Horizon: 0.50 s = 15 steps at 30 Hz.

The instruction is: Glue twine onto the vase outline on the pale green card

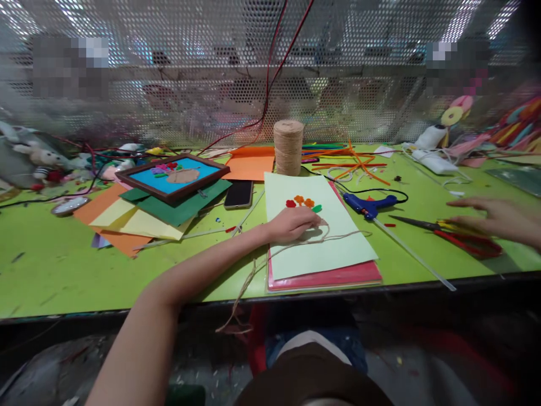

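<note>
My left hand rests on a pale green sheet of paper, its fingers closed together over a strand of twine and a small tan patch partly hidden beneath them. Red and orange fuzzy flowers and a green leaf sit just above the fingers. The twine trails left past my wrist and over the table's front edge. At the right, my right hand is open, fingers stretched out above the red-handled scissors; whether it touches them I cannot tell.
A blue glue gun with a long glue stick lies between paper and scissors. Behind stands a twine spool, near orange pipe cleaners. Leftward are a phone, coloured sheets and a framed flower picture. Perforated metal backs the table.
</note>
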Motion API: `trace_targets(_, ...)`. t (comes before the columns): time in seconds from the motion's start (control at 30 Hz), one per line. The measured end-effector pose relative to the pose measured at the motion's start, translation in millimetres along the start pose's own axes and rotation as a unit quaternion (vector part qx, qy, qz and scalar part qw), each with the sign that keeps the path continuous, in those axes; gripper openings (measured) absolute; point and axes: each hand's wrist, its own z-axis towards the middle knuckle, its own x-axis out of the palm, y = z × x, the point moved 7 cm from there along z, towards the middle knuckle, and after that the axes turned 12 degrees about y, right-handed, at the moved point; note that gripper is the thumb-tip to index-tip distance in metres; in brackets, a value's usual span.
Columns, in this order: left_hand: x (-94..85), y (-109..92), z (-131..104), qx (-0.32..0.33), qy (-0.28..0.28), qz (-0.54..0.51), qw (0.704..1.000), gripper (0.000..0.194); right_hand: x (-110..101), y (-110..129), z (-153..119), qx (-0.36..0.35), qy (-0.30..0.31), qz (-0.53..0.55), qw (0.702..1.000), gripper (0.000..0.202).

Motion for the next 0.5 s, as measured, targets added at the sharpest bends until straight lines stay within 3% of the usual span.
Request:
trace_targets(0.1, 2.0, -5, -1, 0.019, 0.023, 0.011, 1.0, 0.037, -3, 53, 21, -0.072, 0.081, 0.086, 0.99, 0.044)
trace_targets(0.23, 6.2, -13, 1, 0.043, 0.039, 0.062, 0.996, 0.042, 8, 126, 46, -0.178, 0.112, 0.019, 0.977, 0.045)
trace_targets(0.37, 10.7, -17, 7, -0.011, 0.039, 0.112, 0.993, 0.04, 35, 156, 67, -0.187, 0.144, -0.054, 0.97, 0.065)
trace_targets(0.5, 16.9, -24, 10, -0.028, 0.042, 0.09, 0.995, 0.024, 43, 157, 79, -0.189, 0.16, -0.053, 0.968, 0.052)
